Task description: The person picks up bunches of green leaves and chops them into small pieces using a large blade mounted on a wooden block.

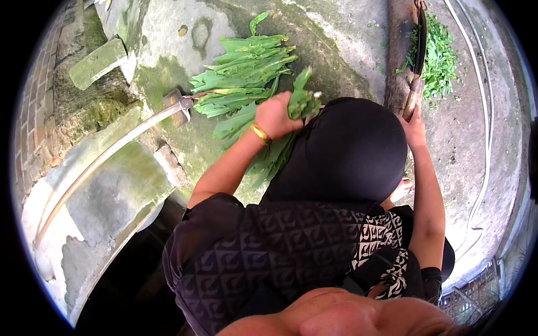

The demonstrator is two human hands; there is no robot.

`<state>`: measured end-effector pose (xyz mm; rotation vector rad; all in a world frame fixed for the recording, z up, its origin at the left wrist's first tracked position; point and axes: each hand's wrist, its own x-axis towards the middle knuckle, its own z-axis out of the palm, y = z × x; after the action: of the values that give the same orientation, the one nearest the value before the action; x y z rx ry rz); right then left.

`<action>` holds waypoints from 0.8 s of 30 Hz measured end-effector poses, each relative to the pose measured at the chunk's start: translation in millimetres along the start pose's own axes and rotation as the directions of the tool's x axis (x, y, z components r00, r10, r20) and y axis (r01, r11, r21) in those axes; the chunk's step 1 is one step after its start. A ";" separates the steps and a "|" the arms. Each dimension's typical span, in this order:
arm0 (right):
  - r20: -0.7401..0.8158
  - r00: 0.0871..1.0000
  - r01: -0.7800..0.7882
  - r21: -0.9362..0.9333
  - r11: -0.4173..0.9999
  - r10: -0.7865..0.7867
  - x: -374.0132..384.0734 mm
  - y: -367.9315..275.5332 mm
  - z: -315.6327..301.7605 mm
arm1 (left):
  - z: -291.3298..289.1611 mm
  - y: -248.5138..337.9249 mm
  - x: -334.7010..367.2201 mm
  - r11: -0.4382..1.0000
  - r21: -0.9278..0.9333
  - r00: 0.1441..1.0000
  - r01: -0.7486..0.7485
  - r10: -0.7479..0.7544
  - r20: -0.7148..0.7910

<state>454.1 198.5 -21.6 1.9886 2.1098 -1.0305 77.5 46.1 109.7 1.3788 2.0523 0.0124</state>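
My left hand [273,116], with a gold bangle at the wrist, is closed around a bunch of long green leaves [304,99] beside my left knee. The bunch's cut end points up and away from me. In my right hand [414,130] is the wooden handle of a large knife [421,47], its dark blade pointing away from me. The blade stands along the right edge of a wooden plank [400,53]. Chopped greens [440,59] lie heaped just right of the knife. More whole leaves [249,67] are spread in a layered pile beyond my left hand.
A hoe [112,143] with a long curved handle lies at the left, its head near the leaf pile. Stone blocks [98,63] edge the mossy concrete floor [168,25]. Pale hoses [485,101] run along the far right.
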 end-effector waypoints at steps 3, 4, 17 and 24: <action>-0.111 0.978 0.170 -0.069 0.983 -0.177 3.7 -42.3 -30.5 | -25.8 12.4 35.3 0.992 -0.086 0.991 -0.089 0.079 -0.111; -0.172 0.950 0.265 -0.003 0.964 -0.262 5.6 -57.0 -39.6 | -36.1 20.2 51.2 0.985 -0.124 0.987 -0.120 0.105 -0.123; 0.171 0.937 -0.257 0.927 -0.273 -0.303 2.7 -144.7 -85.5 | -13.4 189.0 187.4 0.553 -0.711 0.712 -0.435 0.694 0.104; 0.181 0.964 -0.247 0.885 -0.395 -0.197 -10.8 -134.6 -74.5 | 13.4 192.3 160.9 0.647 -0.517 0.709 -0.561 0.698 0.104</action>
<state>362.6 234.4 97.3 1.5206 0.2964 -3.7048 205.7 260.6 85.1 1.6047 1.1146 0.5296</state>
